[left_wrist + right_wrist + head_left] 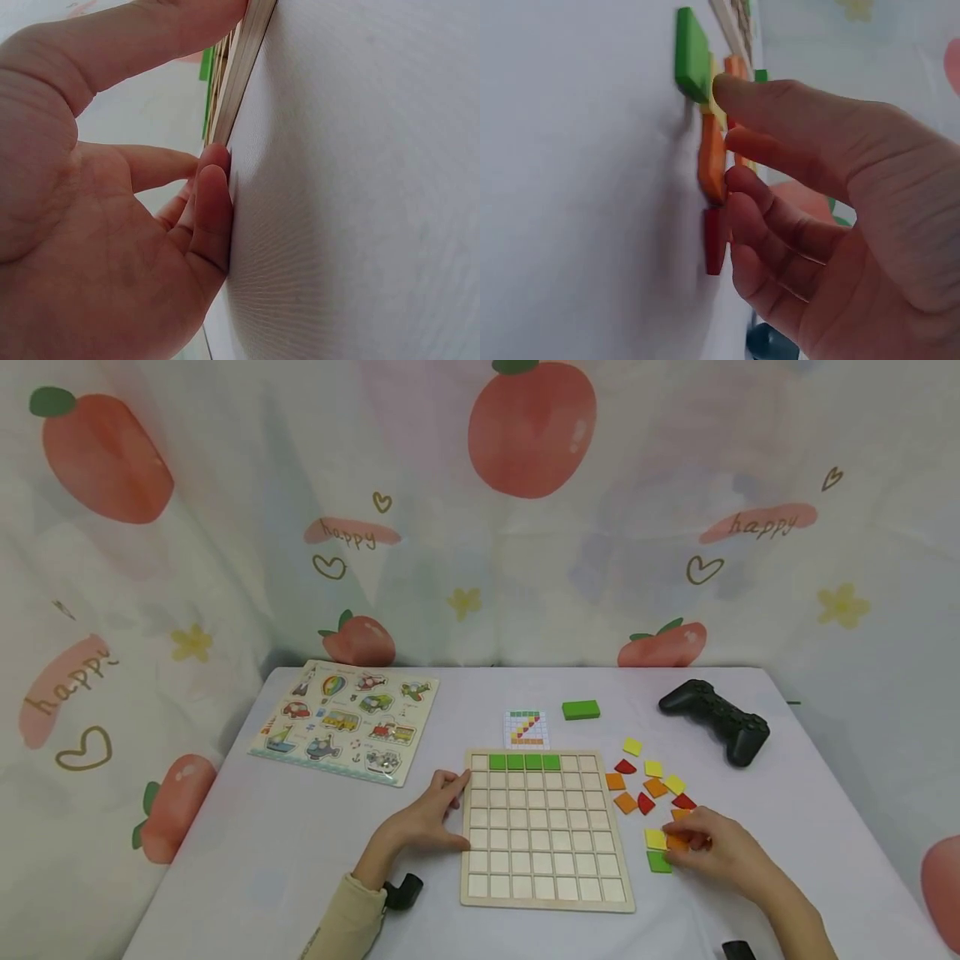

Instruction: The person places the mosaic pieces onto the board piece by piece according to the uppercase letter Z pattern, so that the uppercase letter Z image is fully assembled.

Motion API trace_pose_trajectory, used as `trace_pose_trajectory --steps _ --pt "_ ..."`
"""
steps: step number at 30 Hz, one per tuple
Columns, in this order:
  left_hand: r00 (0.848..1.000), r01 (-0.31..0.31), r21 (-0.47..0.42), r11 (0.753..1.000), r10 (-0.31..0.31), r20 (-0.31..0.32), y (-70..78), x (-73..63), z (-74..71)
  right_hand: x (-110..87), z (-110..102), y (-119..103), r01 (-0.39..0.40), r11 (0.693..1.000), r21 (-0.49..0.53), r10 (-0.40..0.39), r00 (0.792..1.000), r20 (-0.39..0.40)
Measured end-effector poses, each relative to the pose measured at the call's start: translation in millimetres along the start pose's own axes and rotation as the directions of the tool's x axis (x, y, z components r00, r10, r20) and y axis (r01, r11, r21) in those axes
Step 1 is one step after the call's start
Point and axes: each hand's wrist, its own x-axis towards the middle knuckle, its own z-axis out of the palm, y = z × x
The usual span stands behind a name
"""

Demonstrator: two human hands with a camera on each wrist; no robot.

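Observation:
A wooden grid board [543, 841] lies flat, with a row of several green tiles [524, 762] in its top row. My left hand [424, 818] rests at the board's left edge, thumb and forefinger spread along it; in the left wrist view the thumb meets the wooden side. Over the loose tiles to the right is my right hand [723, 847], fingers loosely bent. Its thumb tip is right at a green tile [657, 862], also large in the right wrist view. A yellow tile [654, 838] and an orange tile [677, 842] lie by its fingertips.
More yellow, orange and red tiles [646, 803] lie scattered right of the board. Behind it are a small pattern card [527, 730] and a green block [581, 710]. A vehicle picture board [348, 720] lies back left, a black game controller [715, 720] back right.

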Motion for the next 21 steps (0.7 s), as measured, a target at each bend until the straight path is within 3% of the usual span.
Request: trace_pose_trajectory --steps 5,13,21 --pt "1.000 0.016 0.006 1.000 -0.016 0.000 -0.5 -0.6 0.3 -0.6 9.9 -6.9 0.002 0.999 -0.038 -0.002 1.000 0.001" --pt "1.000 0.015 0.005 1.000 -0.015 -0.001 -1.1 1.1 1.3 0.2 14.3 -16.2 -0.010 0.996 -0.089 0.002 0.996 -0.084" --pt "1.000 0.013 -0.002 1.000 -0.013 0.002 0.1 0.7 0.7 1.9 16.8 -21.4 -0.016 0.997 -0.079 0.011 0.999 -0.053"
